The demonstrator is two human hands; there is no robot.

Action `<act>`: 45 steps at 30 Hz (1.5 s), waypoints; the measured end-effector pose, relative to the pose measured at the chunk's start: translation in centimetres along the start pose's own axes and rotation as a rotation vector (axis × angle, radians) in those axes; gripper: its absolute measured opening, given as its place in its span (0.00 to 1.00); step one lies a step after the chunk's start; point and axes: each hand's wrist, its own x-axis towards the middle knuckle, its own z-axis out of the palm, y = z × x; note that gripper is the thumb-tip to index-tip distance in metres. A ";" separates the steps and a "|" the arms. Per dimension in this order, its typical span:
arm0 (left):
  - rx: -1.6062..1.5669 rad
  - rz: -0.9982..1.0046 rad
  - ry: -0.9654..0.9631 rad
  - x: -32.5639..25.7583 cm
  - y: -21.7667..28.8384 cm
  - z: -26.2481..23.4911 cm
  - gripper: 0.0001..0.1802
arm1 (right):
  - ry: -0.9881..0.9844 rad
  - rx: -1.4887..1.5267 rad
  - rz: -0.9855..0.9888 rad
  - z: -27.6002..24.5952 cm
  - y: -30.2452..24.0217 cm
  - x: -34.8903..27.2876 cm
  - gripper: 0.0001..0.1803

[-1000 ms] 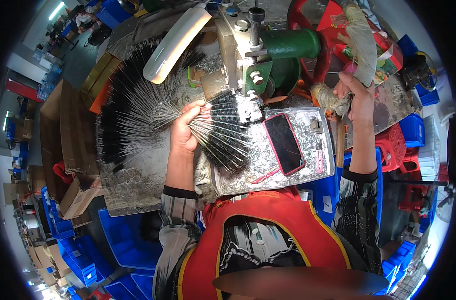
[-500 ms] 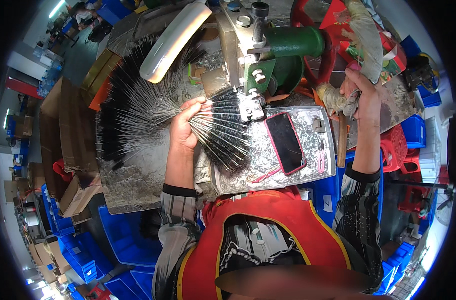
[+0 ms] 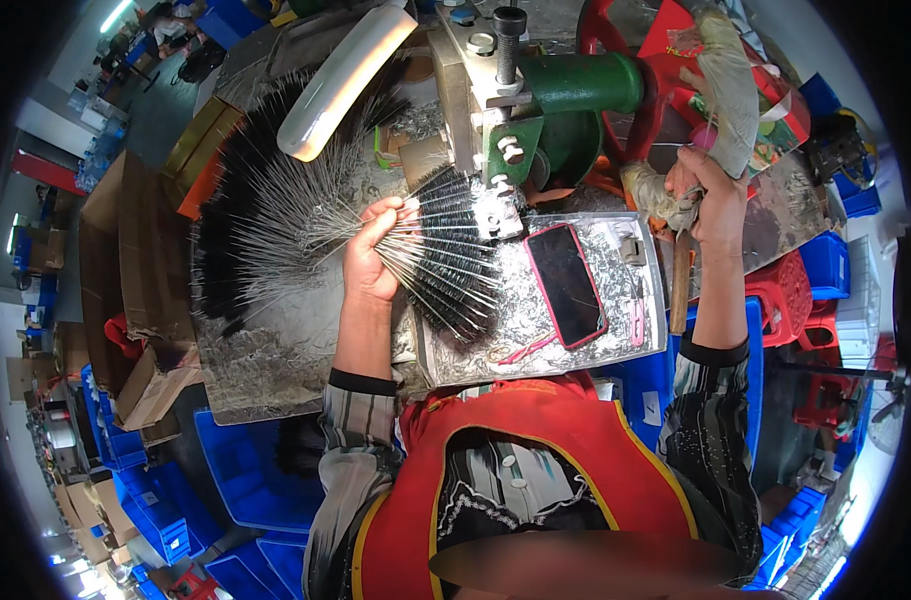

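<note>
My left hand (image 3: 372,265) is closed round the bare wire ends of a fan of black-bristled wire brushes (image 3: 444,275). The upper brush tips lie by the metal jaw (image 3: 498,212) of a green hand press (image 3: 581,85); whether one is inside the jaw I cannot tell. On the right, my right hand (image 3: 714,195) is closed on a cloth-wrapped handle (image 3: 666,200) by the press's red wheel (image 3: 631,130). Its fingertips are partly hidden. Left of my left hand lies a large heap of similar brushes (image 3: 286,200), wire ends inward.
A phone in a pink case (image 3: 568,285) rests on a silvery tray (image 3: 626,345) beside a small pink tool (image 3: 637,322). A white lamp (image 3: 346,80) hangs over the heap. Cardboard boxes (image 3: 146,250) stand left; blue bins (image 3: 251,475) are below the bench.
My right hand has shifted slightly left with the wrapped handle. My left hand and its brushes stay nearly in place.
</note>
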 end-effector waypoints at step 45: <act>-0.050 0.126 0.129 0.5 -1.1 0.9 0.09 | 0.064 -0.030 -0.296 0.3 5.8 -0.8 0.05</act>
